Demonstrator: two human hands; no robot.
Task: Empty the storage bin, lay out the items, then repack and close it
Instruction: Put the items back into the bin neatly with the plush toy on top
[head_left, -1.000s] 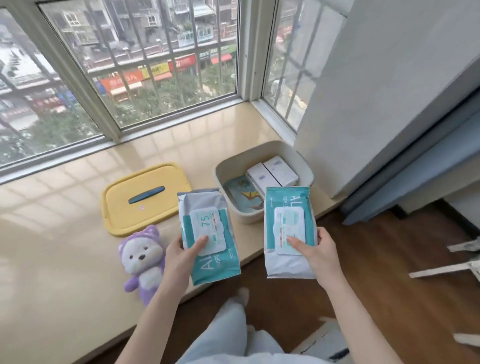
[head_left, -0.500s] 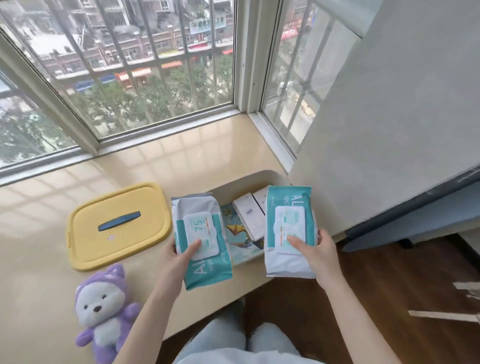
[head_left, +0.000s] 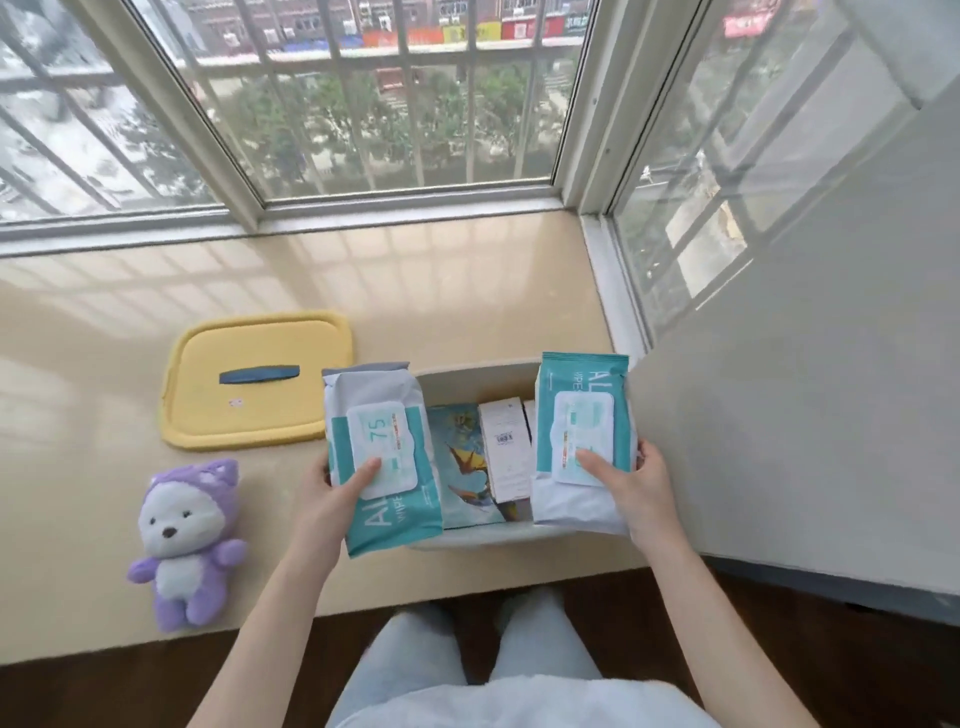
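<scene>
Hands: my left hand (head_left: 324, 499) grips one wipes pack (head_left: 379, 431), thumb on its flap label and fingers curled behind. My right hand (head_left: 636, 488) grips a second wipes pack (head_left: 582, 415) the same way.
Change: a second ago both packs hung nearer me, short of the bin. Now they stand over the storage bin (head_left: 467, 370), one across its left rim and one across its right side. Both holds are unchanged.
Meaning: I judge the emptying about half done. The yellow lid (head_left: 257, 382) and plush toy (head_left: 187, 540) lie out on the worktop (head_left: 467, 291). White boxes (head_left: 506, 449) and a picture booklet (head_left: 465, 467) are still inside.
Bin: centre of frame, open, close to the worktop's near edge.
Edges: the grey wall (head_left: 805, 415) stands just right of the right pack. The worktop's front edge runs just below the bin, so a pack set there could slip off.
Open room: the worktop stretches past the bin toward the window, top of frame. I judge that the safer landing.
</scene>
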